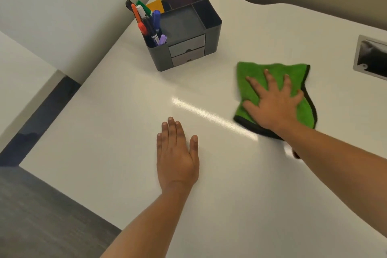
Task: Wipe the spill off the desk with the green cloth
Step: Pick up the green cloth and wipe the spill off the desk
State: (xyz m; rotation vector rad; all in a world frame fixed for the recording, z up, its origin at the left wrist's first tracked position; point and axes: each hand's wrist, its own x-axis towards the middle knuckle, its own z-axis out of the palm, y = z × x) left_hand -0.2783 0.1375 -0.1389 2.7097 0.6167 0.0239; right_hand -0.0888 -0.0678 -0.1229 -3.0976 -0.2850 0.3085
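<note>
A green cloth (253, 73) with a dark edge lies flat on the white desk (109, 132), right of centre. My right hand (274, 102) presses on top of it, palm down, fingers spread. My left hand (178, 153) rests flat on the bare desk to the left of the cloth, holding nothing, fingers nearly together. No spill is plainly visible; a bright streak of reflected light crosses the desk between the hands.
A dark grey desk organiser (188, 33) with two small drawers stands behind the hands, holding several coloured markers (146, 23) and an orange note. A metal cable port (370, 58) is set into the desk at the right edge. The desk's left edge drops to grey floor (37, 216).
</note>
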